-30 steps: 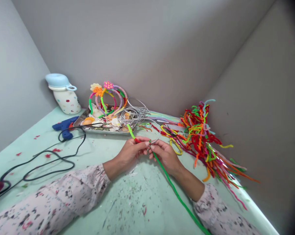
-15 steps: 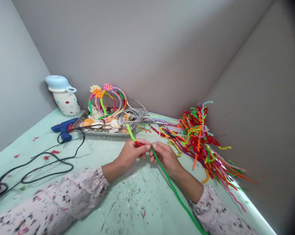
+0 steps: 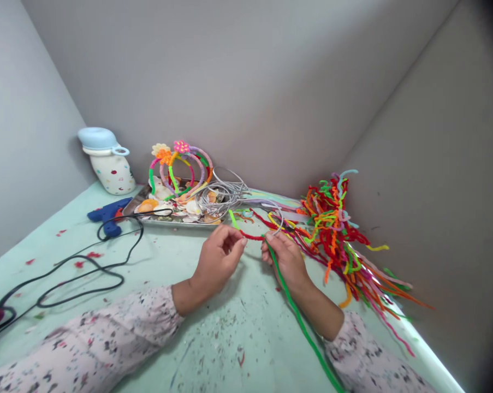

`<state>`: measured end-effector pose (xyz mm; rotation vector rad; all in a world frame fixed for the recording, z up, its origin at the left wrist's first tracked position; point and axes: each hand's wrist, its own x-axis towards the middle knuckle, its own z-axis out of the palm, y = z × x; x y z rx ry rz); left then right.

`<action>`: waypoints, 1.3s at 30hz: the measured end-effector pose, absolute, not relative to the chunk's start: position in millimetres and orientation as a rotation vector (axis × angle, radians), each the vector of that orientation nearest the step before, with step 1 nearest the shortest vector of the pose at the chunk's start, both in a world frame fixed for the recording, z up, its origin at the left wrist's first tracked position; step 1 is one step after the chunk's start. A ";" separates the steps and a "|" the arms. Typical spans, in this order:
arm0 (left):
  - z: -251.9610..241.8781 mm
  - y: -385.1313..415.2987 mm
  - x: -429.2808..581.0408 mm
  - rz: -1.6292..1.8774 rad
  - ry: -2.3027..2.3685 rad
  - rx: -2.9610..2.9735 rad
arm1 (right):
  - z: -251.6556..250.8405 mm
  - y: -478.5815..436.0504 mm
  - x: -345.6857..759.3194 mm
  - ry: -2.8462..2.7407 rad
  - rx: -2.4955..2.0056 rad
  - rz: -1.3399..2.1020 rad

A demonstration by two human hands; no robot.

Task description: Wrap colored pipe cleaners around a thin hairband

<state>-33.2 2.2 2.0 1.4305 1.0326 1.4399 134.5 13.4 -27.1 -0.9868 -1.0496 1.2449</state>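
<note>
Between my hands is a thin grey wire (image 3: 279, 210) bent in a curve, one stretch of it wrapped in red pipe cleaner (image 3: 252, 237) and the far end in lime green (image 3: 233, 219). My left hand (image 3: 217, 256) pinches the red stretch at its left end between thumb and forefinger. My right hand (image 3: 287, 261) is closed on the wire where a long green pipe cleaner (image 3: 289, 297) meets the red. The loose length of green runs down over my right wrist side to the bottom edge.
A metal tray (image 3: 164, 224) holds shells, wire coils (image 3: 217, 196) and flower-topped wrapped hoops (image 3: 181, 147). Left of it are a blue glue gun (image 3: 107, 213) with a black cord (image 3: 102, 267) and a white bottle (image 3: 113, 173). Pipe cleaners (image 3: 332, 234) pile at right, near scissors (image 3: 286, 222).
My hands have drawn apart, baring the red stretch between them. My right hand has shifted right with the green pipe cleaner; the left has moved slightly left.
</note>
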 end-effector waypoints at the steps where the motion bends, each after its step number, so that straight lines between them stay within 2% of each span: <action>1: 4.0 -0.5 -32.7 1.473 1.022 1.498 | -25.9 12.0 133.4 -1.077 -0.991 1.243; 9: -3.5 -3.9 -29.2 1.250 0.969 1.577 | -17.8 -0.3 124.1 -1.172 -0.964 1.294; 39: -9.5 0.3 -33.8 1.423 0.989 1.997 | -22.9 -0.8 125.1 -1.145 -0.842 1.497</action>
